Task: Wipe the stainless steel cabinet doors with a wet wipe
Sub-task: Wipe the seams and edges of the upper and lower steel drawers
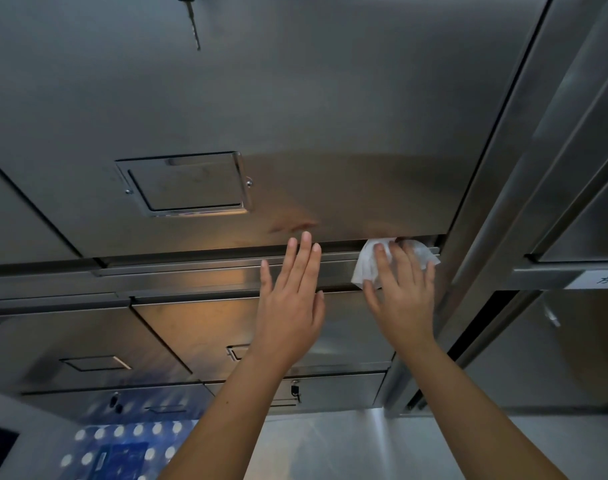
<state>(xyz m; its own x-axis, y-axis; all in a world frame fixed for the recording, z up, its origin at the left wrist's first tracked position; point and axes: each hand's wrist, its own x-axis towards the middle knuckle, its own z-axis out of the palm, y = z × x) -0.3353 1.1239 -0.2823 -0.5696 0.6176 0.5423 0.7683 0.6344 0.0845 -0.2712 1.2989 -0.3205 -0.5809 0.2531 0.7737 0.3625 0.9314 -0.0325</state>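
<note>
Right hand (399,292), fingers spread flat, presses the wet wipe (366,268) along the cabinet door (295,116) bottom edge, centre-right; left hand (290,299), flat and empty, apparently braces alongside.

Head view, close, facing cabinet door (295,109)

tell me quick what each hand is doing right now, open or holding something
Left hand: open, fingers straight, holding nothing.
Right hand: open, flat fingers pressing the wet wipe against the cabinet door at its lower edge.
</note>
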